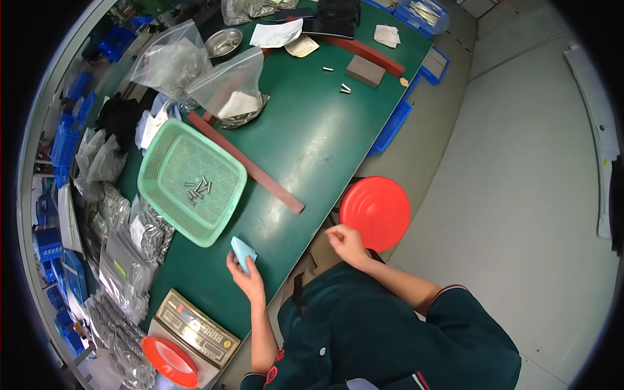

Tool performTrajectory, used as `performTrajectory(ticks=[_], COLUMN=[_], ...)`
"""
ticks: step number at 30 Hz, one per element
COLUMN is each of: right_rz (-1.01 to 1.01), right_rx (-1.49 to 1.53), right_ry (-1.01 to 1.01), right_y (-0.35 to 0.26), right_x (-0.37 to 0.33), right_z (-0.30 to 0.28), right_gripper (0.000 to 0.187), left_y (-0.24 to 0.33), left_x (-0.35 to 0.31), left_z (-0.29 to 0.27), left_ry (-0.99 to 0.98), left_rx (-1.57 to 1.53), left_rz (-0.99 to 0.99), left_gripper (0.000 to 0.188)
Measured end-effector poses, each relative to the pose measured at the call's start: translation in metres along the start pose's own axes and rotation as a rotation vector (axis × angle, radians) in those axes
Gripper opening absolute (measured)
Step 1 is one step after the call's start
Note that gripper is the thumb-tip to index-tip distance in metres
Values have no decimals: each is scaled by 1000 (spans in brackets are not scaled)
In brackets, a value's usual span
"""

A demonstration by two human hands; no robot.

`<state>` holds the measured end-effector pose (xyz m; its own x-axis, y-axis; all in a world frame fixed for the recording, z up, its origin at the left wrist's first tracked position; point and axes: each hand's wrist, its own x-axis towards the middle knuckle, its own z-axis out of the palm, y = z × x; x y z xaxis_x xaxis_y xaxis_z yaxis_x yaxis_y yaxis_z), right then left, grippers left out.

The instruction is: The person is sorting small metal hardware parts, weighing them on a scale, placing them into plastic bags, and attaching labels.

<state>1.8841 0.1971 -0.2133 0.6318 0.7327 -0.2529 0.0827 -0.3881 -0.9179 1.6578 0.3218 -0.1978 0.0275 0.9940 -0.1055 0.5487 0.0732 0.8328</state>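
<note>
My left hand (246, 278) rests on the green table (305, 136) near its front edge and grips a small light-blue scoop-shaped piece (242, 251). Just up and left of it stands a light-green plastic basket (192, 182) with several small metal pins (198, 190) lying inside. My right hand (344, 242) hovers off the table's edge beside a round red stool seat (375, 211); its fingers are curled and whether it holds anything cannot be made out.
A reddish-brown strip (250, 166) lies diagonally across the table. Clear bags of metal parts (195, 71) stand at the back, more bags (130, 260) pile along the left. A scale (198, 331) with a red dish (170, 361) sits near me. Blue bins (390, 127) hang off the right edge.
</note>
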Motion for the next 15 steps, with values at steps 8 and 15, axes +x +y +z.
performTrajectory(ticks=[8,15], right_rz=[833,1080], right_rx=[-491,-69], right_ry=[388,562], right_y=[255,291], right_x=[-45,-38], right_z=[-138,-195], right_gripper=[34,73], left_y=[-2,-31], left_x=[-12,-15], left_z=[33,39], left_ry=[-81,10], left_rx=[155,361], left_rz=[133,243], left_gripper=[35,38])
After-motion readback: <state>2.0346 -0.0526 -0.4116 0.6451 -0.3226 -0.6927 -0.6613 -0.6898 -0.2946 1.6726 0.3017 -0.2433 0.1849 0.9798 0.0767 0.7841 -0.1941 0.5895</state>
